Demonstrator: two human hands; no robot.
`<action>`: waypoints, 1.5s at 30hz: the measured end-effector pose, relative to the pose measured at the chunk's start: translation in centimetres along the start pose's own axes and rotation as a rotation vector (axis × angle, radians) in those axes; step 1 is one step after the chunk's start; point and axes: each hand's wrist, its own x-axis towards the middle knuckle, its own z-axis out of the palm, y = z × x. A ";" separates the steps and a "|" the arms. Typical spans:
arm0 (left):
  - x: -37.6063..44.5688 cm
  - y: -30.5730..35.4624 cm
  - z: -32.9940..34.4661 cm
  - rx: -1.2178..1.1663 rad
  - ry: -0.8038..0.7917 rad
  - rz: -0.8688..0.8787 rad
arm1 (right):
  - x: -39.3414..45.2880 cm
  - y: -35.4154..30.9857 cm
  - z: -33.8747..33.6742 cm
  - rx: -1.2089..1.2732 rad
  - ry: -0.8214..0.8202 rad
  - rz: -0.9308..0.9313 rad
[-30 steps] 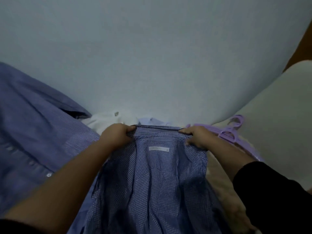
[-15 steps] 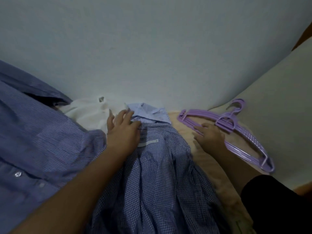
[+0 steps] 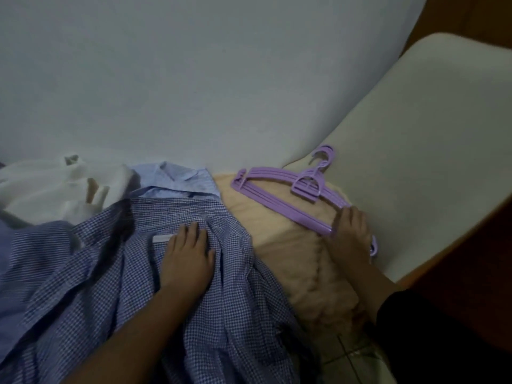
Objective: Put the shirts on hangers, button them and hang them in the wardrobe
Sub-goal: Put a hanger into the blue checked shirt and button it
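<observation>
A blue checked shirt (image 3: 116,275) lies spread on the beige bed cover (image 3: 293,245), collar away from me. My left hand (image 3: 187,257) rests flat on it just below the collar label, fingers straight. A stack of purple hangers (image 3: 279,189) lies to the right on the cover, hooks toward the wall. My right hand (image 3: 350,232) is on the near end of the stack, fingers curled over the bars. A light blue shirt (image 3: 177,180) and a white garment (image 3: 55,189) lie behind the checked shirt.
A pale wall (image 3: 194,79) rises directly behind the bed. A cream padded panel (image 3: 432,151) slants along the right side, with dark wood (image 3: 471,18) beyond it. More blue shirt fabric (image 3: 8,245) sits at the far left edge.
Both hands let go of the checked shirt's collar and the shirt dropped onto the bed. My left hand now rests on it; my right hand moved right onto the hangers.
</observation>
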 end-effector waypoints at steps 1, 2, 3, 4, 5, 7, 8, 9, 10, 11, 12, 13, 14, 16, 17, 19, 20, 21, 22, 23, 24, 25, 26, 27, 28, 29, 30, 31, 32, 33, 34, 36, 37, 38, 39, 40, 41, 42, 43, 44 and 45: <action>0.1 0.0 0.4 0.003 0.009 0.005 | 0.1 0.2 0.2 0.008 -0.009 -0.001; 0.1 0.0 0.7 0.001 0.017 0.008 | 0.2 0.3 0.4 0.018 -0.009 -0.004; 0.2 -0.1 1.0 -0.004 0.028 0.011 | 0.2 0.3 0.6 0.027 0.004 -0.001; 0.3 -0.2 1.4 -0.010 0.038 0.016 | 0.3 0.2 0.8 0.031 0.027 0.008; 0.3 -0.2 1.7 -0.015 0.049 0.020 | 0.4 0.2 0.9 0.022 0.054 0.017; 0.4 -0.4 2.3 -0.025 0.077 0.025 | 0.5 0.3 1.3 -0.009 0.106 0.019; 0.4 -0.5 2.5 -0.022 0.086 0.028 | 0.6 0.3 1.4 -0.016 0.111 0.032; 0.5 -0.5 2.6 -0.016 0.090 0.029 | 0.8 0.3 1.4 -0.028 0.103 0.042; 0.5 -0.5 2.7 -0.016 0.091 0.030 | 0.9 0.3 1.5 -0.045 0.092 0.043; 0.5 -0.5 2.8 -0.016 0.092 0.028 | 1.1 0.3 1.4 -0.058 0.091 0.045; 0.6 -0.6 2.8 -0.014 0.086 0.027 | 1.3 0.3 1.4 -0.065 0.102 0.049; 0.6 -0.6 2.7 -0.010 0.082 0.027 | 1.4 0.3 1.4 -0.065 0.111 0.055; 0.6 -0.6 2.7 -0.012 0.078 0.030 | 1.5 0.3 1.4 -0.059 0.118 0.063; 0.6 -0.9 2.4 -0.025 0.069 0.051 | 1.5 0.1 1.2 -0.041 0.132 0.073; 0.6 -1.2 2.2 -0.025 0.059 0.071 | 1.4 0.0 1.1 -0.036 0.132 0.079; 0.5 -2.1 1.5 -0.020 0.025 0.122 | 1.3 -0.2 0.8 -0.010 0.125 0.081; 0.4 -2.8 1.0 -0.022 0.014 0.150 | 1.1 -0.2 0.7 0.017 0.129 0.078; 0.3 -3.6 0.3 -0.033 0.014 0.178 | 0.9 -0.3 0.4 0.043 0.145 0.065; 0.2 -4.4 -0.3 -0.046 0.018 0.209 | 0.8 -0.4 0.3 0.068 0.168 0.038; 0.0 -5.3 -1.1 -0.057 0.032 0.249 | 0.6 -0.4 0.2 0.092 0.191 0.000; -0.2 -6.2 -1.7 -0.062 0.050 0.290 | 0.5 -0.4 0.3 0.116 0.200 -0.041; -0.4 -7.1 -2.4 -0.057 0.074 0.320 | 0.5 -0.3 0.4 0.148 0.189 -0.069; -0.7 -7.8 -3.3 -0.042 0.095 0.324 | 0.6 -0.1 0.5 0.171 0.148 -0.100; -0.9 -8.5 -4.1 -0.024 0.111 0.312 | 0.7 -0.4 0.5 0.174 0.107 -0.140; -1.2 -9.2 -4.9 -0.014 0.120 0.291 | 0.6 -0.7 0.3 0.171 0.067 -0.174; -1.5 -9.8 -5.6 -0.014 0.125 0.262 | 0.2 -1.3 0.0 0.172 0.028 -0.197; -1.8 -10.4 -6.2 -0.024 0.126 0.222 | -0.3 -1.9 -0.4 0.194 0.005 -0.215; -2.2 -10.8 -6.6 -0.037 0.135 0.176 | -0.9 -2.5 -0.6 0.218 0.007 -0.232; -2.6 -11.2 -7.0 -0.059 0.151 0.129 | -1.4 -3.0 -0.7 0.226 0.009 -0.253; -3.1 -11.6 -7.2 -0.089 0.176 0.083 | -1.8 -3.4 -0.6 0.219 0.006 -0.277; -3.6 -11.9 -7.2 -0.127 0.198 0.038 | -2.1 -3.6 -0.4 0.204 -0.018 -0.297; -4.7 -12.3 -6.9 -0.190 0.242 -0.025 | -2.6 -3.9 0.0 0.156 -0.073 -0.331; -5.2 -12.4 -6.7 -0.202 0.273 -0.042 | -2.9 -4.1 0.1 0.141 -0.095 -0.343; -5.6 -12.5 -6.4 -0.209 0.303 -0.058 | -3.1 -4.2 0.0 0.138 -0.113 -0.352; -6.1 -12.5 -6.3 -0.220 0.322 -0.080 | -3.5 -4.4 -0.3 0.131 -0.111 -0.365; -6.5 -12.3 -6.2 -0.240 0.328 -0.105 | -3.9 -4.6 -0.8 0.114 -0.092 -0.392; -6.9 -12.0 -6.1 -0.260 0.330 -0.131 | -4.3 -4.8 -1.4 0.095 -0.075 -0.420; -7.3 -11.9 -6.0 -0.273 0.327 -0.152 | -4.6 -4.9 -1.9 0.088 -0.079 -0.428; -7.7 -11.7 -5.9 -0.280 0.318 -0.164 | -4.9 -5.0 -2.3 0.088 -0.096 -0.421; -8.1 -11.6 -5.8 -0.289 0.310 -0.170 | -5.1 -5.1 -2.7 0.090 -0.117 -0.411; -8.5 -11.6 -5.7 -0.304 0.307 -0.175 | -5.4 -5.2 -3.1 0.085 -0.132 -0.408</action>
